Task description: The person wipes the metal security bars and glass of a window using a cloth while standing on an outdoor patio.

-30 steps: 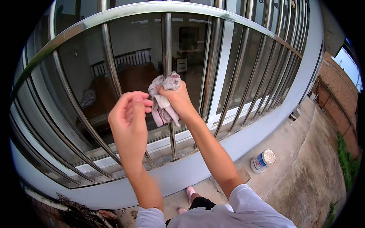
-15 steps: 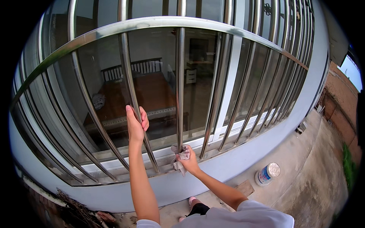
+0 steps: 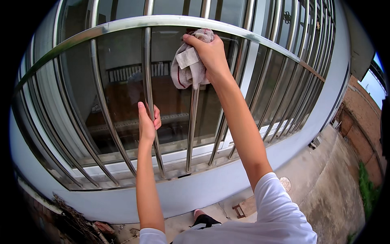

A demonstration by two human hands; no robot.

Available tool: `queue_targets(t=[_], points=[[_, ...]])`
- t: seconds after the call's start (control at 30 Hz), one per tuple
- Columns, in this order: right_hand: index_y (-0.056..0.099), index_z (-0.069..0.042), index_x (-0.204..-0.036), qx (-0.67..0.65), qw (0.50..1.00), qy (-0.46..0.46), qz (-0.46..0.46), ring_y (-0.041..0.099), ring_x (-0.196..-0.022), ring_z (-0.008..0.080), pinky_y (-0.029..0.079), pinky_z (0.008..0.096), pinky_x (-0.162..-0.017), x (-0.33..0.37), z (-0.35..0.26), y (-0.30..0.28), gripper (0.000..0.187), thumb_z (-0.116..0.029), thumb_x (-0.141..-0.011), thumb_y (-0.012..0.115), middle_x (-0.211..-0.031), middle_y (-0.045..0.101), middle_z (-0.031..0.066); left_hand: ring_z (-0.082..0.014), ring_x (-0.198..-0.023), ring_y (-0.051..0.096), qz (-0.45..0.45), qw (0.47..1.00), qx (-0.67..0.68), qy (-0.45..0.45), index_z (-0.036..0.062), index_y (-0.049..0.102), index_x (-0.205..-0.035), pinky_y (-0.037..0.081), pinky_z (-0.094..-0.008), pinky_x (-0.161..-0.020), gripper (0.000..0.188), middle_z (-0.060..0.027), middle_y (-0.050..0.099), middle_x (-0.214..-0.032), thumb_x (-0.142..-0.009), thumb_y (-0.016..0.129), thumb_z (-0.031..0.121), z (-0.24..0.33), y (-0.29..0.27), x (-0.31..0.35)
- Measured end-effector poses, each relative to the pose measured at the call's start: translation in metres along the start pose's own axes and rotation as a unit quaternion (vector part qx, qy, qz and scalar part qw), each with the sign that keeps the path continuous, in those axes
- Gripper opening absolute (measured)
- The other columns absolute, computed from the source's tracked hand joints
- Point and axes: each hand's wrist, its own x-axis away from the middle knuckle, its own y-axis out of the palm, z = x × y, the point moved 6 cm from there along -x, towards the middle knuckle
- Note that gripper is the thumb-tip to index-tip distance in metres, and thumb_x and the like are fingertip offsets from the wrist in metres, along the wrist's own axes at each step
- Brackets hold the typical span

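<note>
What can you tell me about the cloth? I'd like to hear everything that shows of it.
The cloth is greyish white and soft-looking, with dark red lines near its edges and a paler, flat patch, perhaps a label. It is bunched and creased, its lower part hanging loose. The right hand grips it against an upright metal bar, just below the curved rail. Whether it touches the rail or wraps fully round the bar, I can't tell.
</note>
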Motion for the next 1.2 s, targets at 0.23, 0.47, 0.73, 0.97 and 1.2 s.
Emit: queue_targets(t=[0.23, 0.47, 0.73, 0.97, 1.2], points=[[0.064, 0.002, -0.093, -0.121, 0.976, 0.158, -0.093, 0.062, -0.070, 0.0156, 0.051, 0.0296, -0.061, -0.021, 0.015, -0.005, 0.022, -0.014, -0.078, 0.068, -0.082, 0.065, 0.0081, -0.0058, -0.038, 0.024, -0.009, 1.000, 0.002, 0.010, 0.0115, 0.035, -0.064, 0.019, -0.0210, -0.037, 0.065, 0.0047, 0.027, -0.046, -0.092, 0.018, 0.068, 0.002, 0.003, 0.001], [0.064, 0.000, -0.091, -0.179, 0.970, 0.134, -0.100, 0.061, -0.068, 0.0147, 0.050, 0.0298, -0.061, -0.021, 0.025, -0.004, 0.022, -0.018, -0.079, 0.069, -0.080, 0.064, 0.0062, -0.0057, -0.038, 0.024, 0.000, 1.000, -0.007, 0.019, 0.0114, 0.035, -0.064, 0.020, -0.0211, -0.037, 0.064, 0.0044, 0.027, -0.046, -0.093, 0.018, 0.065, 0.001, 0.004, -0.001], [0.060, -0.005, -0.077, -0.199, 0.964, 0.096, -0.145, 0.059, -0.059, 0.0146, 0.047, 0.0279, -0.054, -0.009, 0.052, -0.003, 0.013, -0.017, -0.080, 0.062, -0.068, 0.061, 0.0037, -0.0058, -0.039, 0.025, -0.021, 0.999, -0.027, 0.029, 0.0109, 0.035, -0.064, 0.020, -0.0215, -0.037, 0.061, 0.0045, 0.027, -0.046, -0.096, 0.018, 0.060, 0.003, 0.001, -0.004], [0.059, -0.001, -0.081, -0.040, 0.980, 0.195, -0.020, 0.058, -0.064, 0.0089, 0.047, 0.0249, -0.059, 0.192, 0.173, -0.035, 0.009, -0.003, -0.075, 0.066, -0.072, 0.063, 0.0030, -0.0051, -0.038, 0.024, -0.016, 0.998, -0.030, 0.046, 0.0106, 0.036, -0.065, 0.020, -0.0209, -0.037, 0.060, 0.0048, 0.027, -0.046, -0.096, 0.019, 0.059, 0.004, 0.006, -0.004], [0.055, -0.002, -0.086, -0.039, 0.966, 0.254, -0.037, 0.057, -0.065, 0.0079, 0.047, 0.0254, -0.061, 0.302, 0.258, -0.050, 0.017, -0.007, -0.079, 0.070, -0.072, 0.062, 0.0016, -0.0053, -0.039, 0.024, -0.014, 0.995, -0.067, 0.073, 0.0103, 0.035, -0.065, 0.020, -0.0210, -0.038, 0.057, 0.0048, 0.027, -0.047, -0.098, 0.017, 0.053, 0.008, 0.003, -0.001]])
